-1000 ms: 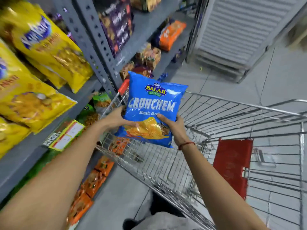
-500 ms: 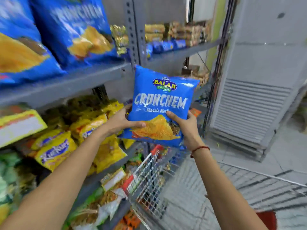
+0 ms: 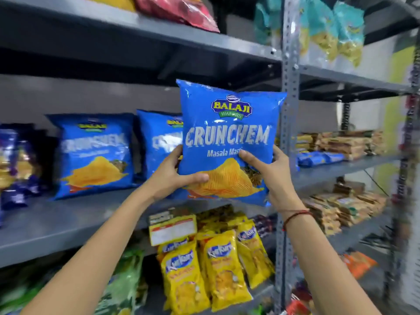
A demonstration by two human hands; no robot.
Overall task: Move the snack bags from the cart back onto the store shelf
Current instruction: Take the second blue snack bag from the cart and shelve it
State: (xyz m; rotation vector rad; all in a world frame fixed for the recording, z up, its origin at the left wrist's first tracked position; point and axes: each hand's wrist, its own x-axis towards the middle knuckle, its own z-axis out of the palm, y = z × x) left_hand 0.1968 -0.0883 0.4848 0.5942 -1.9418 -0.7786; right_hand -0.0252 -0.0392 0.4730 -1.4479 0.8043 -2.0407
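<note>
Blue foil fills the middle of the view: a Crunchem snack bag [image 3: 227,142] is held upright in the air in front of the grey metal shelf [image 3: 68,221], its lower edge hanging just past the shelf's front lip. The left hand [image 3: 172,176] grips the bag's lower left side, thumb pressed across the front and fingers wrapped behind. The right hand [image 3: 270,176] clamps the lower right side, thumb lying over the printed wafer picture; a red thread bracelet [image 3: 295,215] circles that wrist.

On the same shelf stand two matching blue bags: one [image 3: 95,153] upright to the left, another [image 3: 156,144] partly hidden behind the held bag. Dark purple packets [image 3: 16,164] crowd the far left end. Bare shelf surface lies in front of the standing bags, and a gap shows between the second bag and the perforated upright post [image 3: 287,110] on the right.

Below, yellow Kurkure bags [image 3: 222,267] stand in a tight row behind a yellow price tag [image 3: 172,228]. The shelf above carries a red packet [image 3: 179,10].
</note>
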